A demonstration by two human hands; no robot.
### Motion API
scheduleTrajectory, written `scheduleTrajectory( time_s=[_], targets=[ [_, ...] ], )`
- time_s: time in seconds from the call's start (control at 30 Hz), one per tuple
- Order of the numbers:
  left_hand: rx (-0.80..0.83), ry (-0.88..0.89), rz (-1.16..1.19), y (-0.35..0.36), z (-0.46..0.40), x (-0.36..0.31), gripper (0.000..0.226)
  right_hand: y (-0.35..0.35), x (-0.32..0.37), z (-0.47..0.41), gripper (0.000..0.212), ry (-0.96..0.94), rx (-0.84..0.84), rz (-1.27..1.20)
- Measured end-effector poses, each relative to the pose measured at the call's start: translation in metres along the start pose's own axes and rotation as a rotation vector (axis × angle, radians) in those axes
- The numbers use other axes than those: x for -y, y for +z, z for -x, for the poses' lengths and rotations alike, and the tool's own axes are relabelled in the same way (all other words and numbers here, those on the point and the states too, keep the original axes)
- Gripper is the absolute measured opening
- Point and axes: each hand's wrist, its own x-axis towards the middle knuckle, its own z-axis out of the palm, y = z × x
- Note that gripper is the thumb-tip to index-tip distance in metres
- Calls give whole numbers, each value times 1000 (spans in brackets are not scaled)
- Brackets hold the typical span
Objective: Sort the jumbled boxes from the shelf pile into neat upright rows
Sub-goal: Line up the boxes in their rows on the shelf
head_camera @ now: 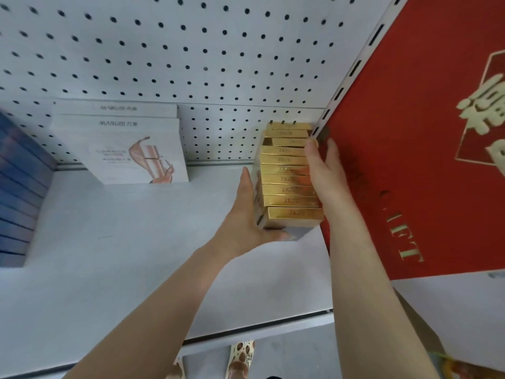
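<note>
The gold boxes (289,170) already stand in one upright row at the shelf's (123,242) right end, against the red gift box (410,160). The left hand (247,214) lies flat along the row's left side, thumb under the front box; the right hand (322,173) presses flat on the right side. A few rear boxes sit askew, so squaring up seems all that remains here.

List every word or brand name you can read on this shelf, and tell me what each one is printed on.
"MARUBI": top edges of the two white boxes at the back of the shelf; smaller print on the front is too blurred to read.
"ZKZU" or similar, blurred: tops of the gold boxes in the row.
"GIFT", only partly legible: gold letters on the red box; its large gold characters are cut off.
</note>
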Motion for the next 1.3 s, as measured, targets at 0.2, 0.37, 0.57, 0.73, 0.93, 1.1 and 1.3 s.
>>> scheduleTrajectory(
  time_s=[0.2,0.37,0.57,0.73,0.93,1.1,1.3],
  targets=[
    [38,56,-73,-8,-8,-15,136,10,0,-40,39,50,135,-47],
    [43,76,-87,-6,-6,-18,140,12,7,-34,20,57,262,-55],
    [16,-77,-31,-32,5,-18,118,-7,-7,-15,66,15,242,-52],
    [-143,-112,178,-35,-26,-41,64,-1,4,-28,61,-49,290,17],
    [-39,27,68,-27,-32,-36,48,-2,15,-24,51,-186,352,211],
    [-22,30,100,-25,11,-33,64,-13,-7,29,53,-539,82,484],
    [31,189,-146,13,25,-7,112,13,-46,69,60,-550,-67,645]
  ],
)
